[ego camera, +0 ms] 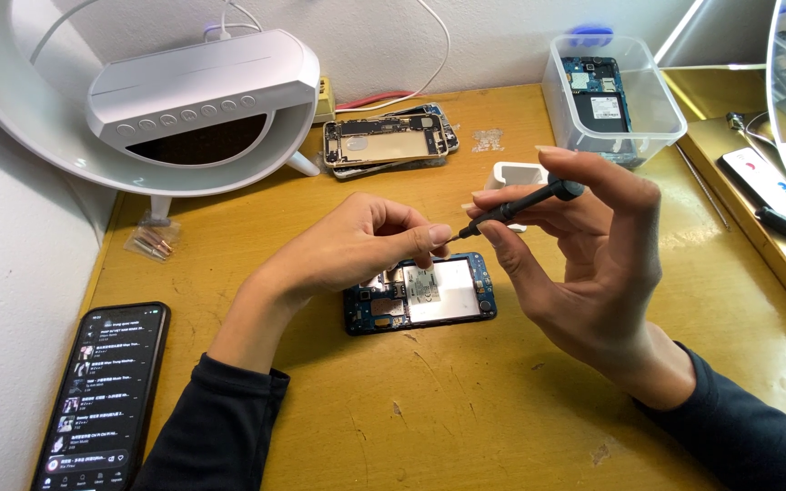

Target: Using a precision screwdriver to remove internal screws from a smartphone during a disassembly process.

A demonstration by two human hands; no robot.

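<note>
A: Head view. Landmark taken: the opened phone (420, 293), laid flat on the yellow wooden desk (466, 409), long axis running left to right.

B: Grips noted?

A: The right hand (584, 264) is closed round a slim black screwdriver (516, 207), pinched between thumb and fingers, shaft slanted down-left. Its tip is held above the opened phone's upper edge, just beside the fingertips of the left hand (357, 245). The left hand is curled, thumb and forefinger pressed together at that tip; whether a screw is caught there cannot be told, too small.

B: Nearer hand?

A: The left; it is hung directly over the board's left half. The right is raised above and to the right.

B: Materials?

A: Blue circuit board, pale metal shield plate, matt and flat. Behind the opened phone, a stripped gold-toned phone frame (388, 141); behind and right, a clear plastic tub (661, 105) with another board inside. To the left, a dark lit phone (102, 395), glossy. Behind-left, a white ring-shaped lamp (202, 91), smooth plastic.
</note>
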